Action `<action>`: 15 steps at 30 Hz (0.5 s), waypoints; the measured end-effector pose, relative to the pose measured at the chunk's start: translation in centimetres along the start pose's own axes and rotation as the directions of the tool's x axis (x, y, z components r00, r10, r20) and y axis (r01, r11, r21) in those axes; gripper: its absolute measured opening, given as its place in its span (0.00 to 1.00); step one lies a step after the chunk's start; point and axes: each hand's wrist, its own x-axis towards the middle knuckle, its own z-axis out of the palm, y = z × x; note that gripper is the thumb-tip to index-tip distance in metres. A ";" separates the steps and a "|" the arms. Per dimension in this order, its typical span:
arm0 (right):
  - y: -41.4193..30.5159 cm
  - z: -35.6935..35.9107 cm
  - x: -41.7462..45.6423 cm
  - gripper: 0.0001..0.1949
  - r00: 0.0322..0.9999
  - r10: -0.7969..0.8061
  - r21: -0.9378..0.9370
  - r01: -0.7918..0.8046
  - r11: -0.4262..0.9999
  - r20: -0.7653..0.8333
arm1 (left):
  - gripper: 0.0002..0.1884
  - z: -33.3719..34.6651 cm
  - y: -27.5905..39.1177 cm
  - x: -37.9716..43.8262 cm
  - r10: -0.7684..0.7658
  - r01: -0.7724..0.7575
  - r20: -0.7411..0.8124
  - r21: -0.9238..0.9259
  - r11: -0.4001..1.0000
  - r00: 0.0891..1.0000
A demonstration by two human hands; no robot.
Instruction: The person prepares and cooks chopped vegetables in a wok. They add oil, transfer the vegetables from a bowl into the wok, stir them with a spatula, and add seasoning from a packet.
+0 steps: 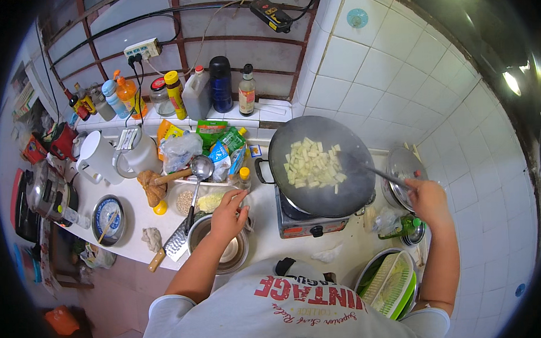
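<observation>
My right hand (428, 201) grips the metal handle of a spatula (389, 179), whose working end reaches into a dark wok (278, 142) and is blurred by steam. Pale, cut vegetable pieces (312, 163) lie together in the wok. Beneath it is a portable gas stove (315, 228) with a black knob. My left hand (229, 215) hovers over a metal pot (231, 262), its fingers loosely bent and apart, with nothing visible in them. Close to its fingertips stands a small yellow-capped bottle (245, 178). A ladle (202, 168) rests left of that hand.
A cleaver (177, 243) lies at the counter's front edge beside a crumpled cloth (152, 239). Farther left is a metal bowl (122, 223) with chopsticks. A lidded pot (397, 164) stands right of the wok; a green-and-white basket (393, 281) sits nearer me. Several bottles line the tiled ledge (179, 124).
</observation>
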 end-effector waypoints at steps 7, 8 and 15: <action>7.5 8.2 6.3 0.17 0.668 0.253 0.447 -0.685 0.575 0.700 | 0.20 1.1 -0.8 -1.0 -0.017 0.017 0.038 -0.005 1.000 0.999; 6.9 9.8 6.3 0.17 0.673 0.207 0.537 -0.708 0.460 0.710 | 0.20 1.0 -1.0 -1.1 -0.014 0.014 0.035 -0.004 1.000 0.999; 2.6 15.8 4.7 0.18 0.848 0.076 0.785 -0.516 0.344 0.524 | 0.19 -0.6 -2.3 -2.9 -0.049 0.050 -0.026 0.014 0.999 0.998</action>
